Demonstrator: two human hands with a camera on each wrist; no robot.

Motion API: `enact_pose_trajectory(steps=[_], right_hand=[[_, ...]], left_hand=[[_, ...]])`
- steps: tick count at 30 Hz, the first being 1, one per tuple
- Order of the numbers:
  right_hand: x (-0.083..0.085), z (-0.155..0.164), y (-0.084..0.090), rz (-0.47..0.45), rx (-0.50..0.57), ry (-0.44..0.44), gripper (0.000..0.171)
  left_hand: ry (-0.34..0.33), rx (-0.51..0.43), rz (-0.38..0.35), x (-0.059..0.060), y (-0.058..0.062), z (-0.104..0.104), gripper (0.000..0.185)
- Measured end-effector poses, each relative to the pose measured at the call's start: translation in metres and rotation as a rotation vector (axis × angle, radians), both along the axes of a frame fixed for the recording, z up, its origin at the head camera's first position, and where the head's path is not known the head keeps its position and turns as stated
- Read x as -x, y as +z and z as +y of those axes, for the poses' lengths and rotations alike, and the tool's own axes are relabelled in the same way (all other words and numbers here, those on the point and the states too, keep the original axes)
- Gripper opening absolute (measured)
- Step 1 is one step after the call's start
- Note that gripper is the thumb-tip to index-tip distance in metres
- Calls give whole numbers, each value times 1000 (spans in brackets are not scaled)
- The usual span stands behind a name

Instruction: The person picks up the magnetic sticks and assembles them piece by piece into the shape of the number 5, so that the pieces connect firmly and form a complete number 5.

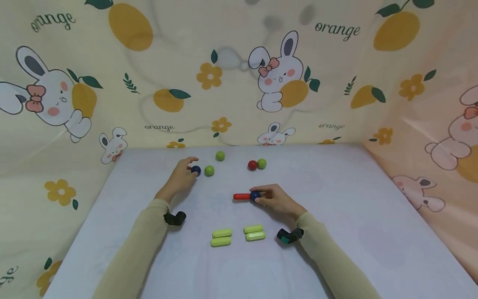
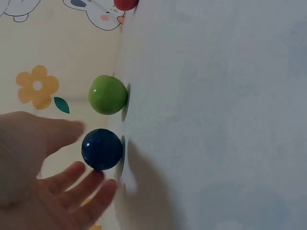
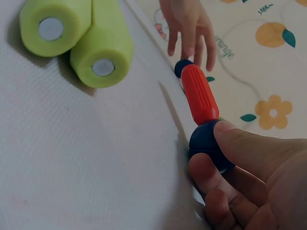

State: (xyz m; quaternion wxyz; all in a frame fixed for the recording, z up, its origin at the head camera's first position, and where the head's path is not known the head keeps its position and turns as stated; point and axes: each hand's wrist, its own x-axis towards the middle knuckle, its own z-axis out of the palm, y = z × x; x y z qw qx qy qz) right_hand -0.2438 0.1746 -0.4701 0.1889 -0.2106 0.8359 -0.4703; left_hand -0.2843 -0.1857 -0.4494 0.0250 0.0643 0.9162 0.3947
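Observation:
In the head view my right hand (image 1: 276,200) pinches a dark blue ball (image 1: 255,196) between thumb and fingers. From that ball a red ridged magnetic rod (image 3: 199,93) sticks out, its end against the ball. My left hand (image 1: 181,176) reaches round a second dark blue ball (image 2: 101,149) on the table. Its thumb stands apart from that ball, while the fingertips are right at its lower side. Close beside this second ball sits a green ball (image 2: 108,95).
Another green ball (image 1: 220,155) lies farther back. A red ball (image 1: 252,165) and a green ball (image 1: 262,163) sit side by side at the back. Near the front lie two pairs of yellow-green rods (image 1: 221,241); metal discs show in their ends. A printed cloth (image 1: 231,95) hangs behind the table.

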Motion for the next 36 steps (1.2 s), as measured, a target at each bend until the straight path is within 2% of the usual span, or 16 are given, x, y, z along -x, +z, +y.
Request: enact_pose_trajectory(steps=[3, 7, 12, 16, 23, 29, 36], right_hand=[[-3, 0, 1, -15, 5, -4, 40], [-1, -1, 1, -13, 9, -1, 40], [4, -2, 2, 0, 13, 2, 39], [3, -3, 3, -7, 19, 14, 40], [0, 0, 2, -17, 3, -7, 40], [1, 1, 3, -8, 0, -5, 40], [2, 1, -1, -2, 8, 8, 40]], left_hand=[[-51, 70, -51, 1, 0, 3, 54], [-71, 139, -69, 3, 2, 2, 50], [-76, 175, -78, 11, 6, -2, 41], [-94, 184, -76, 10, 2, -5, 37], [-115, 126, -64, -4, -3, -10, 35], [-142, 74, -62, -18, 2, -11, 34], [-194, 27, -57, -30, 10, -1, 36]])
